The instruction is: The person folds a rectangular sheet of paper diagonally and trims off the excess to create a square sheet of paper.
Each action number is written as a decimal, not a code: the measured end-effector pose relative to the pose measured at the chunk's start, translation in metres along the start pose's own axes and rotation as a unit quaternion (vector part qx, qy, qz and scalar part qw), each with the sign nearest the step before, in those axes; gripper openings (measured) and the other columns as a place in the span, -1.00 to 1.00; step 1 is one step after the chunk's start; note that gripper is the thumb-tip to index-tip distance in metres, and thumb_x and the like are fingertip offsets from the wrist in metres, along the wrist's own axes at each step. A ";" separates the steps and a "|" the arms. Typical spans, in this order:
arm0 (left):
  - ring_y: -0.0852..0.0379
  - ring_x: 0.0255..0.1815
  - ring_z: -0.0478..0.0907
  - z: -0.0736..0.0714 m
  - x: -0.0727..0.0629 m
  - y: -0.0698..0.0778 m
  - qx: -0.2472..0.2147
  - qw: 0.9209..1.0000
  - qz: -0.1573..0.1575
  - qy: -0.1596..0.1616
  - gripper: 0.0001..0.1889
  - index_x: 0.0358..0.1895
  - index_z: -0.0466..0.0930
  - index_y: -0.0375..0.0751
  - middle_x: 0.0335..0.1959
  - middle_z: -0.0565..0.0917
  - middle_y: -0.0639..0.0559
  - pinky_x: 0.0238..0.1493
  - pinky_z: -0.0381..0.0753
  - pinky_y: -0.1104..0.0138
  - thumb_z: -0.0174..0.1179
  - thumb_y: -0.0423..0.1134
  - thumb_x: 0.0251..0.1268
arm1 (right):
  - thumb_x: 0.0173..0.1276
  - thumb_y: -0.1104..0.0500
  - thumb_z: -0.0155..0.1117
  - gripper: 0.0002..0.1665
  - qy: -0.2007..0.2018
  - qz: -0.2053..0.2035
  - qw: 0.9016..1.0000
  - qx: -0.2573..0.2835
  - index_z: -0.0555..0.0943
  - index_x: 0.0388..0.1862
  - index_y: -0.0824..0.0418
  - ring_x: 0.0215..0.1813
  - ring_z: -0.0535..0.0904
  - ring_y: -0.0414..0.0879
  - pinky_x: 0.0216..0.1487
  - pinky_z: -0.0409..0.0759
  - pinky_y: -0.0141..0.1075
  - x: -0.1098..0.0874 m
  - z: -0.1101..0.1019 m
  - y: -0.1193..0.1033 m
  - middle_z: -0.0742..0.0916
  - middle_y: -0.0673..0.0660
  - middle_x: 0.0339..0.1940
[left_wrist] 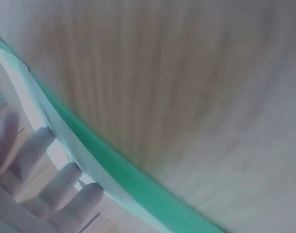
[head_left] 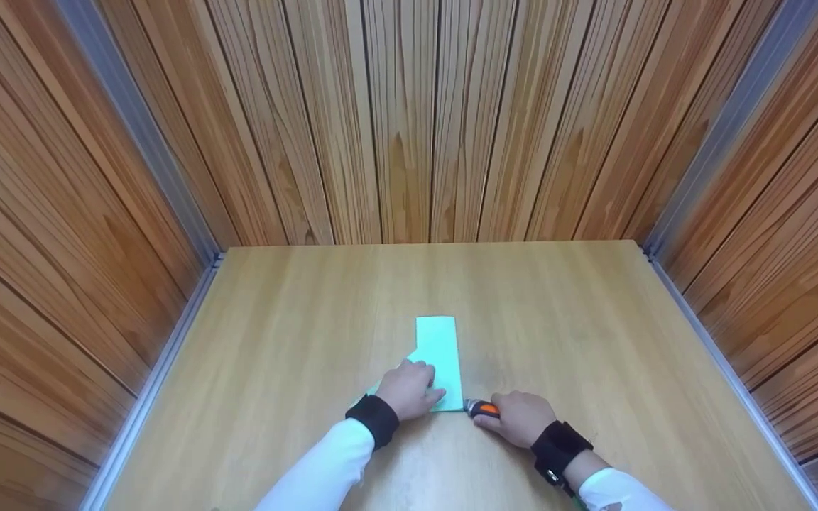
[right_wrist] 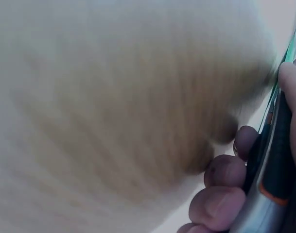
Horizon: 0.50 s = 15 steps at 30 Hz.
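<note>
A light green sheet of paper (head_left: 439, 348) lies on the table with a tall part pointing away and another part running left under my left hand (head_left: 407, 389). That hand rests on the paper, its fingertips (left_wrist: 70, 171) pressing near a folded edge in the left wrist view. My right hand (head_left: 522, 415) grips a utility knife (head_left: 483, 408) with a dark, orange and silver handle. The knife's tip is right at the paper's near right corner. In the right wrist view several fingers (right_wrist: 225, 170) curl round the knife handle (right_wrist: 276, 167).
The wooden tabletop (head_left: 295, 305) extends around the paper. Wood-panelled walls (head_left: 409, 121) stand behind and on both sides, with grey metal strips (head_left: 160, 135) at the corners. Black bands (head_left: 375, 420) circle both wrists over or beside white sleeves.
</note>
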<state>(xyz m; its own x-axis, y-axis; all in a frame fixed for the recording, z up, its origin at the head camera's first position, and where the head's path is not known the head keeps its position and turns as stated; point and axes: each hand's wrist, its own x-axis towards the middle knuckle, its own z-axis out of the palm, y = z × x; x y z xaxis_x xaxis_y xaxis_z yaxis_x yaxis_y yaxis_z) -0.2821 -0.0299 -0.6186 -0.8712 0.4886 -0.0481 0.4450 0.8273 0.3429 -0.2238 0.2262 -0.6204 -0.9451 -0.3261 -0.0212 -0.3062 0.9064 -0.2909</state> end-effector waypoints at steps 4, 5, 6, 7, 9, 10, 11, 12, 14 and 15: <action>-0.16 0.45 0.52 0.007 0.002 0.000 0.061 0.998 -0.014 -0.010 -0.30 0.50 0.53 -0.16 0.47 0.59 -0.18 0.30 0.68 -0.02 0.29 0.24 0.52 | 0.42 -0.28 0.46 -0.46 0.001 0.002 1.000 0.000 0.57 -0.40 0.13 -0.53 0.40 -0.09 -0.48 0.20 -0.21 0.000 0.001 -0.003 0.53 0.02 -0.59; -0.20 0.53 0.46 0.008 0.001 0.000 0.067 0.997 -0.017 -0.014 -0.26 0.54 0.50 -0.16 0.56 0.51 -0.21 0.38 0.64 -0.06 0.29 0.25 0.51 | 0.42 -0.29 0.45 -0.46 0.001 0.002 1.000 -0.002 0.57 -0.40 0.13 -0.53 0.40 -0.09 -0.48 0.20 -0.21 0.001 0.002 -0.003 0.53 0.02 -0.59; -0.22 0.60 0.40 0.009 0.000 -0.001 0.071 0.997 -0.020 -0.017 -0.23 0.57 0.48 -0.16 0.62 0.45 -0.23 0.45 0.60 -0.09 0.28 0.26 0.51 | 0.43 -0.29 0.44 -0.46 0.000 0.002 1.000 -0.002 0.57 -0.39 0.14 -0.53 0.40 -0.09 -0.48 0.20 -0.21 0.001 0.002 -0.003 0.53 0.01 -0.58; -0.24 0.63 0.37 0.008 -0.001 -0.001 0.072 0.997 -0.023 -0.020 -0.22 0.58 0.46 -0.16 0.65 0.42 -0.25 0.49 0.56 -0.11 0.28 0.27 0.51 | 0.43 -0.28 0.44 -0.46 -0.001 0.003 1.000 0.001 0.58 -0.38 0.13 -0.52 0.40 -0.09 -0.48 0.20 -0.22 0.001 0.003 -0.003 0.53 0.01 -0.58; -0.27 0.67 0.32 0.006 -0.002 -0.001 0.065 0.997 -0.027 -0.027 -0.21 0.60 0.45 -0.15 0.67 0.38 -0.28 0.54 0.50 -0.12 0.28 0.27 0.51 | 0.43 -0.28 0.45 -0.47 -0.001 0.005 1.000 0.005 0.58 -0.38 0.13 -0.52 0.40 -0.09 -0.47 0.20 -0.22 0.001 0.002 -0.003 0.53 0.01 -0.58; -0.28 0.67 0.31 0.004 -0.003 0.000 0.062 0.997 -0.028 -0.029 -0.20 0.61 0.45 -0.14 0.67 0.38 -0.29 0.56 0.49 -0.12 0.28 0.27 0.51 | 0.43 -0.28 0.45 -0.47 -0.004 0.008 1.000 0.008 0.58 -0.37 0.14 -0.52 0.40 -0.09 -0.45 0.19 -0.22 0.001 0.002 -0.003 0.53 0.01 -0.58; -0.29 0.68 0.31 0.002 -0.003 0.001 0.061 0.997 -0.028 -0.031 -0.20 0.61 0.45 -0.14 0.67 0.38 -0.30 0.56 0.48 -0.12 0.29 0.28 0.50 | 0.43 -0.27 0.46 -0.47 -0.004 0.011 1.000 0.010 0.58 -0.37 0.14 -0.51 0.40 -0.08 -0.45 0.19 -0.22 0.001 0.002 -0.002 0.53 0.02 -0.57; -0.29 0.69 0.30 0.001 -0.003 0.001 0.060 0.997 -0.028 -0.035 -0.19 0.62 0.44 -0.14 0.67 0.37 -0.30 0.58 0.47 -0.12 0.29 0.28 0.50 | 0.43 -0.27 0.46 -0.48 -0.005 0.015 1.000 0.013 0.58 -0.37 0.14 -0.51 0.40 -0.08 -0.44 0.19 -0.22 0.001 0.002 -0.002 0.52 0.02 -0.57; -0.29 0.70 0.28 0.001 -0.003 0.002 0.059 0.997 -0.029 -0.043 -0.18 0.63 0.41 -0.12 0.69 0.35 -0.30 0.59 0.46 -0.12 0.27 0.30 0.51 | 0.42 -0.26 0.47 -0.48 -0.006 0.020 1.000 0.012 0.58 -0.37 0.14 -0.51 0.40 -0.07 -0.43 0.19 -0.21 0.001 0.002 -0.001 0.52 0.03 -0.57; -0.29 0.70 0.28 0.001 -0.002 0.002 0.063 0.997 -0.028 -0.044 -0.18 0.63 0.42 -0.11 0.69 0.35 -0.29 0.58 0.47 -0.11 0.27 0.30 0.50 | 0.42 -0.26 0.48 -0.48 -0.004 0.021 1.000 0.008 0.58 -0.36 0.15 -0.51 0.40 -0.07 -0.44 0.20 -0.21 0.001 0.003 -0.001 0.53 0.03 -0.57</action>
<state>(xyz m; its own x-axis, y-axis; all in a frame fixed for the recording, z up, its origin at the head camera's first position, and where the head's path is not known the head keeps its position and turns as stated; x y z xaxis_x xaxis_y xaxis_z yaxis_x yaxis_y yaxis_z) -0.2794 -0.0292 -0.6191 -0.8767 0.4580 -0.1471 0.4231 0.8796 0.2174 -0.2242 0.2242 -0.6225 -0.9562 -0.2897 -0.0422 -0.2637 0.9149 -0.3057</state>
